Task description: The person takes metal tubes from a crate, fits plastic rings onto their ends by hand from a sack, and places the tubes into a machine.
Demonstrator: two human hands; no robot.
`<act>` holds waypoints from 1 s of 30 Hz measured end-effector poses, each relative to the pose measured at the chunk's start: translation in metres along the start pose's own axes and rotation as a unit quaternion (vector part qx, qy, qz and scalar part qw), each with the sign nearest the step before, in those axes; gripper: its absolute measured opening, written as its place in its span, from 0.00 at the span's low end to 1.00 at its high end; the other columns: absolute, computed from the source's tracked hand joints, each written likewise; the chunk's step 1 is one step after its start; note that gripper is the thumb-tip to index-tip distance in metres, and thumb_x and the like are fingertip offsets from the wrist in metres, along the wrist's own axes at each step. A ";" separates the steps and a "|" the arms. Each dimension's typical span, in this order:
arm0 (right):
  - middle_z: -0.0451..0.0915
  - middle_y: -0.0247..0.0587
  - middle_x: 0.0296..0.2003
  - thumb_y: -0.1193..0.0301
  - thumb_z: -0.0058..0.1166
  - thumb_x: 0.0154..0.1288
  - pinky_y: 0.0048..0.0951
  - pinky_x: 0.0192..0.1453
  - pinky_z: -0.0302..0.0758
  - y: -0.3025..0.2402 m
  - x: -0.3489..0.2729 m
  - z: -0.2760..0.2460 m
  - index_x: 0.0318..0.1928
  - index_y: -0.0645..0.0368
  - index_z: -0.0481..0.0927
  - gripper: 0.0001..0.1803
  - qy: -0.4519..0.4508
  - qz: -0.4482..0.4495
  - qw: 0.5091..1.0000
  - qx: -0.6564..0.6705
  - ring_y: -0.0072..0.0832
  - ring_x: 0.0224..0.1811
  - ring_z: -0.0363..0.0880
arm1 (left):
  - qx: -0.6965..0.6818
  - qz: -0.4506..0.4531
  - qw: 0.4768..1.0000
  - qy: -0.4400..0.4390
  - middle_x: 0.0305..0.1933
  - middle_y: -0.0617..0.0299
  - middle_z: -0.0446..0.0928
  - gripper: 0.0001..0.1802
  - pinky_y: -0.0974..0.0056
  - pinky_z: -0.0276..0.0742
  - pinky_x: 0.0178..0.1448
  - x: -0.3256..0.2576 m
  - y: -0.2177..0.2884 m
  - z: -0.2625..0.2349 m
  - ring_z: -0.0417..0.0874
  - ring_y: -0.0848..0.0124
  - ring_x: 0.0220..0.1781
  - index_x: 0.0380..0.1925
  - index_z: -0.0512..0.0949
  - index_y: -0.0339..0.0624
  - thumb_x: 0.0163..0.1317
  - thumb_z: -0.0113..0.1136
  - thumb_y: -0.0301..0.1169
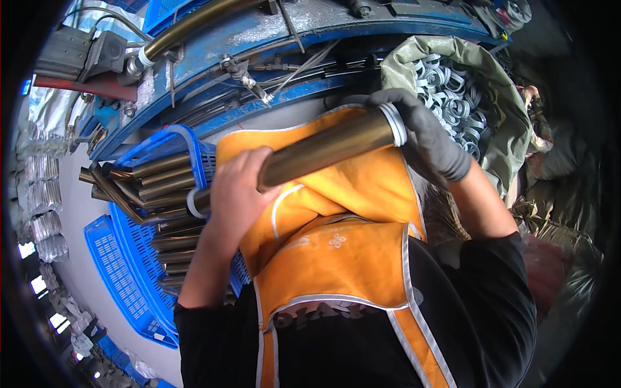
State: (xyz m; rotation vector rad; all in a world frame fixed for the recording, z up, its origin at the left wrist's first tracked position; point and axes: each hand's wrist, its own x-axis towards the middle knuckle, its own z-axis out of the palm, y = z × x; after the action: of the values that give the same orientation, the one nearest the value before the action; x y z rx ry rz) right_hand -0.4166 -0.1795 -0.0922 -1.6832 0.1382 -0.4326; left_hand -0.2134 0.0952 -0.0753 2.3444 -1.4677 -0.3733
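A bronze-coloured metal tube [330, 149] lies slantwise across my lap, its right end higher than its left. My bare left hand [239, 184] is wrapped round it toward the left end, where a white ring [193, 203] shows just beyond my wrist. At the right end sits another white ring [396, 124], looking like two layers stacked on the rim. My right hand [420, 126], in a grey glove, curls over that end with its fingers behind the ring; the fingertips are partly hidden.
To the right stands an open greenish sack [501, 103] full of loose white rings [453, 107]. On the left, a blue plastic basket [200, 155] holds several bronze tubes [168, 178]. Ahead is a blue metal bench [259, 39] with a clamped bronze tube [194, 26] and fittings.
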 end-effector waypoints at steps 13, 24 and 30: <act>0.86 0.47 0.36 0.63 0.53 0.59 0.45 0.47 0.80 0.130 -0.068 -0.193 0.35 0.48 0.88 0.11 -0.080 0.269 0.568 -0.774 0.46 0.42 0.84 | 0.127 0.021 0.953 0.273 0.52 0.57 0.78 0.36 0.52 0.67 0.65 0.057 -0.088 -0.105 0.78 0.54 0.57 0.58 0.75 0.50 0.43 0.74 0.25; 0.83 0.51 0.41 0.46 0.62 0.58 0.46 0.50 0.78 0.155 -0.063 -0.204 0.42 0.44 0.88 0.20 -0.104 0.335 0.568 -0.745 0.50 0.47 0.80 | 0.238 0.041 0.912 0.332 0.52 0.60 0.80 0.32 0.50 0.67 0.66 0.168 -0.098 -0.147 0.79 0.57 0.57 0.57 0.77 0.58 0.47 0.73 0.33; 0.85 0.46 0.32 0.37 0.63 0.51 0.45 0.47 0.76 0.153 -0.061 -0.200 0.33 0.51 0.88 0.29 -0.109 0.251 0.581 -0.767 0.45 0.41 0.82 | 0.234 -0.018 0.947 0.220 0.56 0.62 0.80 0.35 0.49 0.64 0.68 0.237 -0.133 -0.114 0.78 0.58 0.62 0.61 0.76 0.62 0.49 0.75 0.35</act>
State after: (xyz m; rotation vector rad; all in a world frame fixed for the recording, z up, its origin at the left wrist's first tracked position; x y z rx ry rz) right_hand -0.5208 -0.3695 -0.2335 -3.2048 1.0240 0.6146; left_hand 0.0411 -0.0476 -0.0377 2.5740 -1.3958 0.5228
